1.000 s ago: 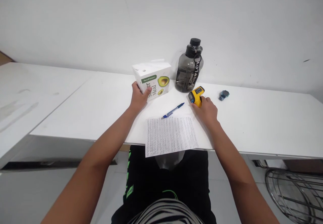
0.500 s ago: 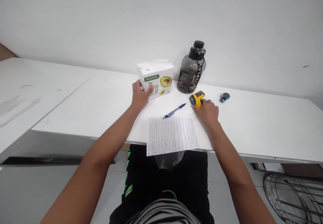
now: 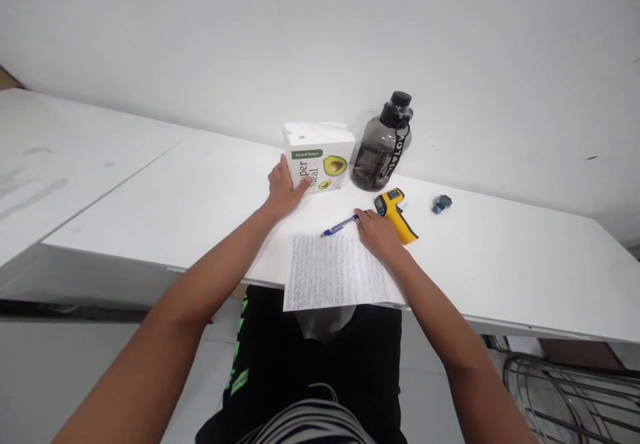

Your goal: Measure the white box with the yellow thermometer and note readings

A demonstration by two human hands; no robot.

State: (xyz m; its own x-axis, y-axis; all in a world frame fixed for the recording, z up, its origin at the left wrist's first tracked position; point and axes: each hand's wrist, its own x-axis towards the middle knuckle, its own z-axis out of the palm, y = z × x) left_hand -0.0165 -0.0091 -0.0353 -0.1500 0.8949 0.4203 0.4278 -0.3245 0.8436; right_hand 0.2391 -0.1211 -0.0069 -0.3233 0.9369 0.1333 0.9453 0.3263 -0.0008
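My left hand [image 3: 289, 187] grips the left side of a white meal box [image 3: 320, 139] with avocado pictures, which stands on the table. The thumb lies across its front and the fingers are behind its edge. With my right hand [image 3: 376, 232] I pinch the capped end of a blue pen [image 3: 340, 227] lying just above a printed sheet [image 3: 335, 271]. Right beside that hand lies a yellow infrared thermometer [image 3: 397, 216], its handle pointing toward me and free of my fingers. The sheet hangs a little over the table's front edge.
A dark translucent water bottle [image 3: 376, 154] with a strap stands behind, close to the box and the wall. Farther right lies a small blue-green watch-like item [image 3: 442, 204]. The white table [image 3: 510, 251] meets the wall; a wire rack [image 3: 565, 391] is below at the right.
My right hand has let go of the yellow thermometer and moved left onto the pen. My left hand stays on the box. The view has shifted slightly.
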